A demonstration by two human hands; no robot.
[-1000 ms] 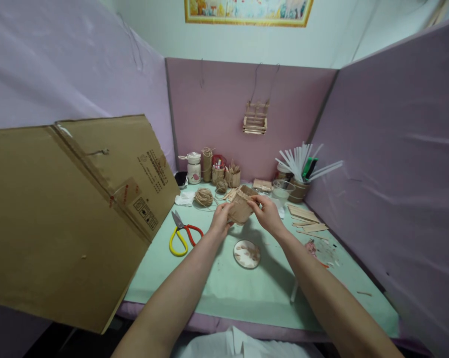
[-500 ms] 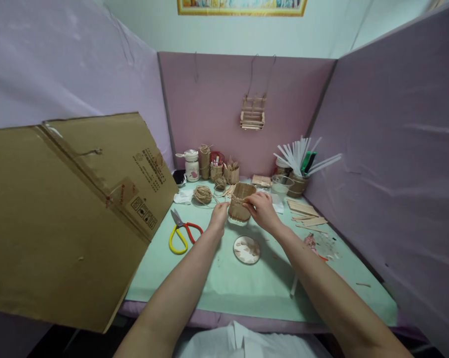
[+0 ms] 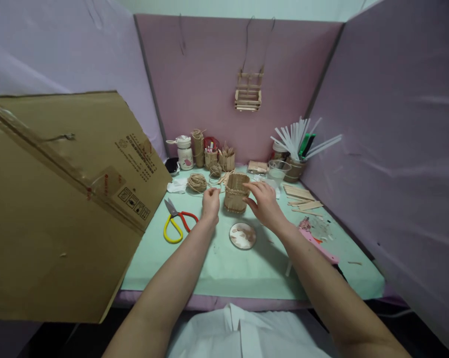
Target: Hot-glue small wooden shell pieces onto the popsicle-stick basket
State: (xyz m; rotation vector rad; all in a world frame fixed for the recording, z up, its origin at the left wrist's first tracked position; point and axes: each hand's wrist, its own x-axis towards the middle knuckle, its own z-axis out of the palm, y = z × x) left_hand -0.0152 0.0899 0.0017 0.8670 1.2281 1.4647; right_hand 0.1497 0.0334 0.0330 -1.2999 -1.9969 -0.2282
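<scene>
A small brown container made of craft sticks stands on the table in front of me, with braided twine around its upper part. My left hand is just left of it, fingers closed in a pinch on a thin strand of twine. At the container's right side is my right hand, its thumb and fingers apart; the fingertips are at the braid, and whether they touch it I cannot tell. A ball of twine lies beyond my left hand. Closer to me is a round white lid-like dish with brown smears.
Scissors with yellow and red handles lie left. A large cardboard sheet leans at far left. Flat wooden sticks, a pink glue gun and a clear plastic cup are right. Glue sticks stand in a pot behind.
The view has tilted down. My left hand has moved away from the container to the left, and my right hand's fingers have spread apart at its right side.
</scene>
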